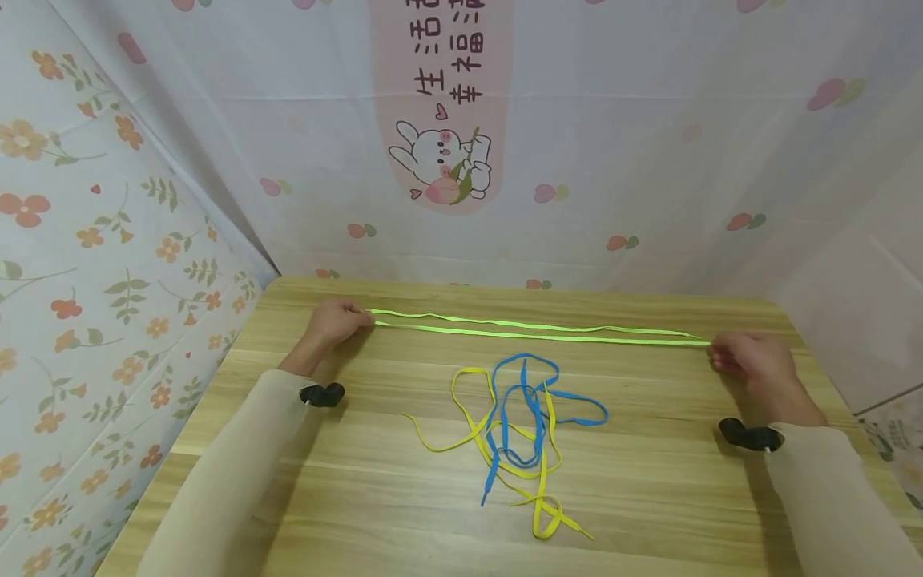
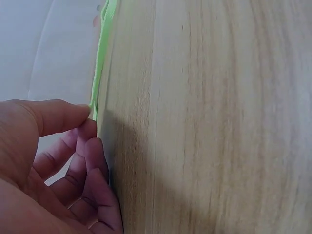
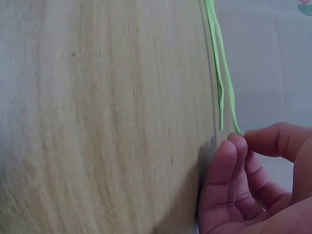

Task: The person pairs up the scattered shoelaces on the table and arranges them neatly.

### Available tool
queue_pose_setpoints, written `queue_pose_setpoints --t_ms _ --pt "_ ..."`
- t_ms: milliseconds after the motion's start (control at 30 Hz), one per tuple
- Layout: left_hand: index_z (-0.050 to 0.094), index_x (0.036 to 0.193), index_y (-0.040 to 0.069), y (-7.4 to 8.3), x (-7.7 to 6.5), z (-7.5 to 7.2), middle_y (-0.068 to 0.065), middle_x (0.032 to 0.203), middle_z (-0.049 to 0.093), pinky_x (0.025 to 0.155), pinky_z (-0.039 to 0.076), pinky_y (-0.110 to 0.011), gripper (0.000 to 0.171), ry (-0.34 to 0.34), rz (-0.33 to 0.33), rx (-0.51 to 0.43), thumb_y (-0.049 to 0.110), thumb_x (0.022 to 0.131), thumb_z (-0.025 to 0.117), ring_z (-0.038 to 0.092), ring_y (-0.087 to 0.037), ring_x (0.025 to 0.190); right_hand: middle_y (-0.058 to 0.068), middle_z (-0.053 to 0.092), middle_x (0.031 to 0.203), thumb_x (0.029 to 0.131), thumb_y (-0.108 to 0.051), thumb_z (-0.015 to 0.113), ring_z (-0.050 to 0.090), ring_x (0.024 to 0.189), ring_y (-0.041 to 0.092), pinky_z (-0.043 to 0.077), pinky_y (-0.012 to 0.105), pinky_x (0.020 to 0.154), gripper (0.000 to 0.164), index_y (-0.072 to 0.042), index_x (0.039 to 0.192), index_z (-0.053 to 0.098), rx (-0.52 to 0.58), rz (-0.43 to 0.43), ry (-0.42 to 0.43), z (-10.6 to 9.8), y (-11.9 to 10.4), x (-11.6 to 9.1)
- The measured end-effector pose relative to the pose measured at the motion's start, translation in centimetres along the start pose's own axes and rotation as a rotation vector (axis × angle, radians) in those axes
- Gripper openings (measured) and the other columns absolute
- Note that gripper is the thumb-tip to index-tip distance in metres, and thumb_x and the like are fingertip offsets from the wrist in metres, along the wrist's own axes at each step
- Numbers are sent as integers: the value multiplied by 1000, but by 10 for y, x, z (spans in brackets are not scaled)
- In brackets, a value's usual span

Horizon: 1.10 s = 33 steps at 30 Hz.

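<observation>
A bright green shoelace [image 1: 541, 336] stretches across the back of the table in two near-parallel strands. At its left bend my left hand [image 1: 336, 322] pinches it between thumb and forefinger, as the left wrist view shows on the green lace [image 2: 101, 61]. My right hand [image 1: 757, 361] pinches the front strand at the far right. The back strand's tipped end [image 3: 221, 119] lies loose beside the right fingertips. In front of the green lace, a blue shoelace [image 1: 543, 425] and a yellow shoelace [image 1: 476, 433] lie loosely tangled together.
The wooden table [image 1: 375, 513] ends at the back against a printed white curtain [image 1: 649, 160]. A floral curtain [image 1: 144, 264] hangs along the left side. Black wrist mounts [image 1: 750, 435] sit at both sleeve cuffs.
</observation>
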<state>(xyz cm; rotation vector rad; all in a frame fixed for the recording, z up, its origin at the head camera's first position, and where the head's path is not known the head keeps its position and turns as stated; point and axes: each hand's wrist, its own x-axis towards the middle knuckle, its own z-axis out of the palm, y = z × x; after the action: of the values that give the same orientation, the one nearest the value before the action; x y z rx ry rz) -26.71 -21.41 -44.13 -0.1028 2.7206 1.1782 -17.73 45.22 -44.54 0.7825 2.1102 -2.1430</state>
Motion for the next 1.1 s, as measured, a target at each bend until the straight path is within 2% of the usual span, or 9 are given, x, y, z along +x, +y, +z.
queue_pose_setpoints --t_ms 133,267,467,667,900,1000,1100 --pt "78 102 3 -2 3 1 -10 109 71 83 46 -36 19 -12 -8 12 22 98 77 58 -29 101 -4 74 74 102 2 65 71 65 7 61 23 63 35 -18 77 78 -75 -10 -25 -1 0 3" --pt "77 93 5 -3 7 1 -6 101 69 81 45 -35 15 -20 -11 27 20 99 76 57 -27 96 -8 74 74 103 -3 66 72 66 5 61 22 64 35 -23 77 76 -180 -22 -20 -1 0 6" --pt "64 74 12 -1 11 0 3 75 56 72 40 -34 27 -37 -9 39 17 98 75 48 -20 74 -10 72 72 103 -6 65 71 64 3 61 22 63 34 -25 75 74 -264 -18 8 1 -1 7" --pt "68 80 10 6 8 -2 3 77 58 71 41 -33 22 -50 -22 71 19 98 76 49 -18 74 -9 72 73 103 -8 65 70 64 4 62 24 64 30 -22 78 74 -322 -11 21 -1 -3 10" --pt "60 71 14 8 9 -2 4 69 52 68 39 -33 30 -61 -25 95 19 97 75 46 -17 68 -9 71 73 102 -8 64 70 65 3 61 23 66 18 -12 88 74 -389 -6 -2 -1 -3 15" --pt "60 69 14 3 15 -3 2 69 54 68 40 -33 30 -76 -16 91 21 95 75 47 -18 68 -9 72 72 101 -9 65 70 64 4 62 24 66 15 -9 90 74 -389 10 7 -1 -4 15" --pt "64 69 15 -14 34 -2 -1 71 60 64 41 -35 27 -85 2 101 25 92 76 49 -20 67 -9 72 72 101 -9 65 71 64 4 62 24 66 15 -10 89 74 -381 19 9 0 -4 16"
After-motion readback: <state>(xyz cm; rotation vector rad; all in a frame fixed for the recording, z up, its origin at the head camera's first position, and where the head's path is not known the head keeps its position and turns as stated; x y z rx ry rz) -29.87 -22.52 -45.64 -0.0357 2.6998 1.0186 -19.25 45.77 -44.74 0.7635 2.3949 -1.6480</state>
